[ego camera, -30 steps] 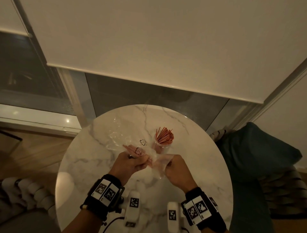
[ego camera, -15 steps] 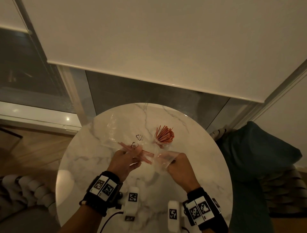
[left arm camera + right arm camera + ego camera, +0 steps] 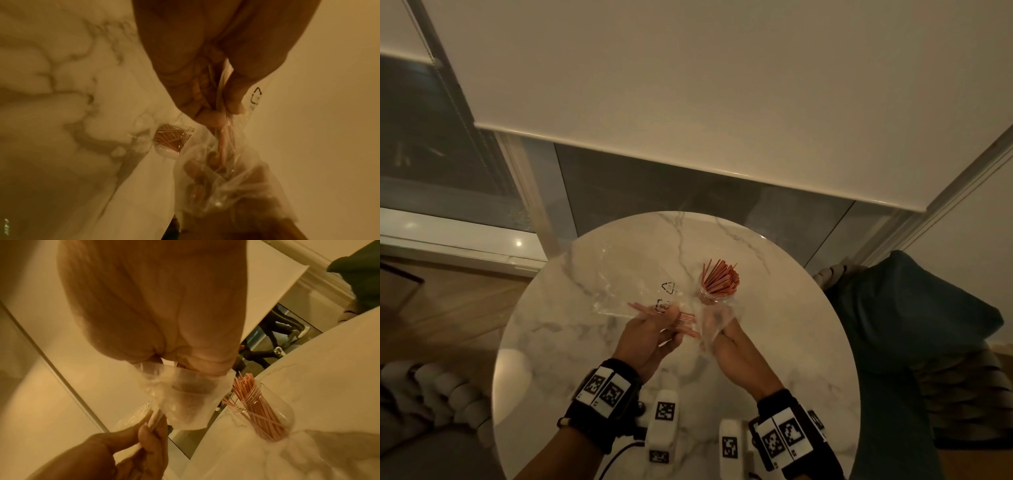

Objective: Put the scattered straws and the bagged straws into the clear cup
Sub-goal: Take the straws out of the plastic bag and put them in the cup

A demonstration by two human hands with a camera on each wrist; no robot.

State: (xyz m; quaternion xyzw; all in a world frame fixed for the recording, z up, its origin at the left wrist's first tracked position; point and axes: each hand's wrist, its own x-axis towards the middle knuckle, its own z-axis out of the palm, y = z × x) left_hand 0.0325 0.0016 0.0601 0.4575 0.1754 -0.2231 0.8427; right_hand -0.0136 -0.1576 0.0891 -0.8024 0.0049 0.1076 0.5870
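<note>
Above the round white marble table [image 3: 592, 342], between my two hands, I see the small bunch of thin orange straws [image 3: 681, 320] partly out of the crumpled clear plastic bag [image 3: 714, 322], lying roughly level over the tabletop. My left hand [image 3: 650, 337] pinches the bunch between thumb and curled fingertips [image 3: 211, 120], together with a loose flap of clear plastic that carries a black recycling triangle [image 3: 256, 97]. My right hand [image 3: 736, 346] has its fingers curled round the gathered end of the bag, and I can see them blurred through the film in the left wrist view; the near ends of the straws run into that bunched plastic. Just beyond my hands, slightly to the right, the clear ribbed plastic cup [image 3: 265, 410] stands upright on the marble, already holding a fanned sheaf of the same orange straws [image 3: 720, 282] that lean outward over its rim. More clear film with a second printed triangle [image 3: 667, 287] lies spread on the table left of the cup. Both my wrists wear black bands with square black-and-white marker tags [image 3: 606, 390]. Beyond the table hangs a pale roller blind [image 3: 722, 85], and a dark teal cushion [image 3: 914, 308] sits off to the right.
</note>
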